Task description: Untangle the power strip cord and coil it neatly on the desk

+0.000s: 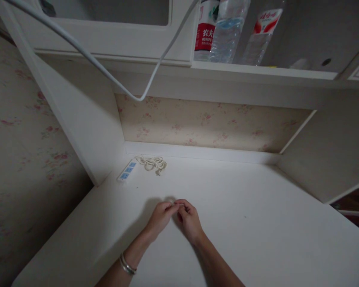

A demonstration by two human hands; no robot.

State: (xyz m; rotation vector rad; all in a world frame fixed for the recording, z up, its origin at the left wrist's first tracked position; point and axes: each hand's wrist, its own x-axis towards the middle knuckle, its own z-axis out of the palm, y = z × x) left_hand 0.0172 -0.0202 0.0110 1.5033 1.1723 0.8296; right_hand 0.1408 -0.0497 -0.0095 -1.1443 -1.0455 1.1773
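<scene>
Over the white desktop (242, 239), my left hand (160, 218) and my right hand (190, 221) meet fingertip to fingertip. Both are closed in a pinch. Something thin and pale shows faintly between the fingertips, too small to name. A silver bangle (127, 264) circles my left wrist. Beyond the hands, towards the back left, lies a white power strip (128, 170) with blue socket faces. Its bundled pale cord (151, 163) rests beside it.
A white cable (98, 71) hangs in a loop across the upper left. Above the desk, a cabinet shelf (263, 71) holds several plastic bottles (229, 34). White side panels (77, 111) and floral wallpaper (179, 121) enclose the desk.
</scene>
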